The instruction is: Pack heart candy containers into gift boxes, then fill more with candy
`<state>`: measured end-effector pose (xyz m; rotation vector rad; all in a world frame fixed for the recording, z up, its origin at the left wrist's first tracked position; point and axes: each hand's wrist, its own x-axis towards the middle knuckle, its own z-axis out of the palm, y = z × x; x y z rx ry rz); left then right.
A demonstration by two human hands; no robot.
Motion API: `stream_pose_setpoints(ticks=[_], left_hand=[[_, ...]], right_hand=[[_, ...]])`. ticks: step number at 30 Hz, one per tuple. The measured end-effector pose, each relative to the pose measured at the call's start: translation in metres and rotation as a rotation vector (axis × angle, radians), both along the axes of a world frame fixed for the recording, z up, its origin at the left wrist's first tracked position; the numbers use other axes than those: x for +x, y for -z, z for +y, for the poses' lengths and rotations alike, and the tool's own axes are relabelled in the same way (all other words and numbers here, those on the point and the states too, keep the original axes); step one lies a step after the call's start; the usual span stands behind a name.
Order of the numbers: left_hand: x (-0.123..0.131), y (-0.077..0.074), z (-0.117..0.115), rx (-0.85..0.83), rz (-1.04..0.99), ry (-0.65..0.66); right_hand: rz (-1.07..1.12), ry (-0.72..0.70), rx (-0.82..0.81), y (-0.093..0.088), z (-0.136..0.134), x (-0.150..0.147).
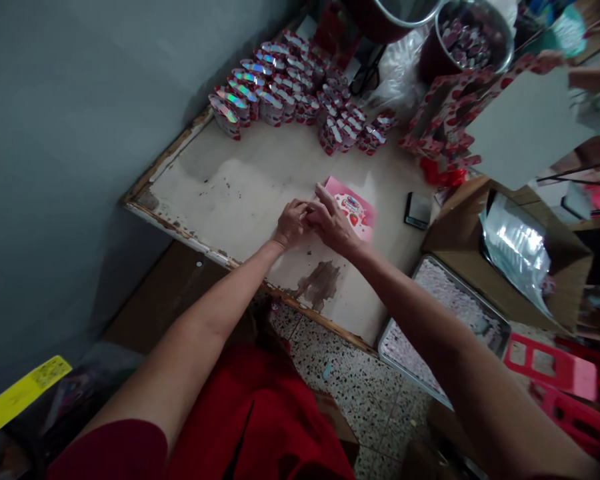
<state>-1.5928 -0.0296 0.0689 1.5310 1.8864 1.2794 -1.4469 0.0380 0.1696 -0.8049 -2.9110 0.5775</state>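
Observation:
On the worn tabletop, my left hand [293, 223] and my right hand [334, 223] meet at the left edge of a pink packet [366, 212] with a strawberry print and a round white label. The left fingers are curled in at that edge. My right hand covers the packet's near left corner, its fingers bent around the edge, one of them stretched along it. Both hands' fingertips overlap, so their exact grip is partly hidden. Farther back, several filled packets [270, 107] with shiny oval tops stand upright in rows.
A dark small box-like object [418, 210] lies right of the packet. Beyond it are an open cardboard carton [453, 223] with silvery film and a metal tray [505, 337] of pale pieces. Pots [505, 57] stand behind. A person's arm [593, 77] shows far right.

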Motion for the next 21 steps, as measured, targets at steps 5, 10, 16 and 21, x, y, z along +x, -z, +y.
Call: stream_pose_setpoints(ticks=[5, 10, 16, 21], left_hand=[[0.003, -0.03, 0.003, -0.038, 0.091, 0.046], [0.001, -0.088, 0.015, -0.06, 0.611, 0.48], [0.031, -0.101, 0.018, -0.182, 0.792, 0.536], [0.038, -0.089, 0.012, -0.318, 0.753, 0.436]], right_hand=[[-0.057, 0.273, 0.13, 0.016, -0.029, 0.034], [-0.116, 0.272, 0.153, 0.028, -0.028, 0.047], [-0.055, 0.351, 0.187, 0.031, -0.029, 0.088], [-0.025, 0.324, 0.173, 0.042, -0.029, 0.115]])
